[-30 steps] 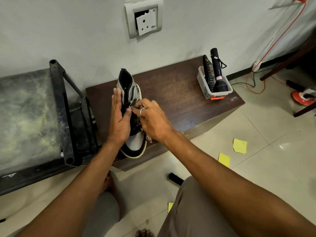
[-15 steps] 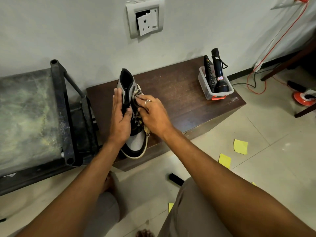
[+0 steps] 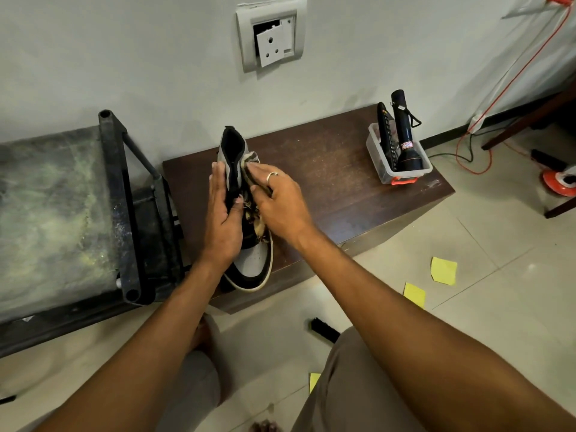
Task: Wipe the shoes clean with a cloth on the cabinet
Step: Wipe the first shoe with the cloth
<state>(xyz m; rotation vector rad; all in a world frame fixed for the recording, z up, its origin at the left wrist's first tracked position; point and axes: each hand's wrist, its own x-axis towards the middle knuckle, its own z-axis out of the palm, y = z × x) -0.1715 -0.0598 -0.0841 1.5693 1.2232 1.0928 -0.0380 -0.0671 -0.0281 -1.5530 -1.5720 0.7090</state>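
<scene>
A grey, black and white high-top shoe (image 3: 254, 265) stands on the dark brown wooden cabinet (image 3: 336, 182), toe toward me. My left hand (image 3: 223, 213) holds the shoe's left side, fingers flat along the collar and thumb hooked over the tongue. A striped, frayed cloth (image 3: 251, 159) is pressed against the shoe's right upper side by my right hand (image 3: 279, 201), which grips it. Most of the cloth is hidden under that hand; a frayed end hangs below it.
A clear plastic bin (image 3: 402, 173) with a black flashlight and a remote sits at the cabinet's right end. A dusty black metal rack (image 3: 124, 198) stands to the left. Yellow sticky notes (image 3: 443, 271) and a black brush (image 3: 324, 329) lie on the tiled floor. Cables run at right.
My right hand has slid the cloth up the shoe's right side toward the collar. The left hand and the shoe have stayed in place.
</scene>
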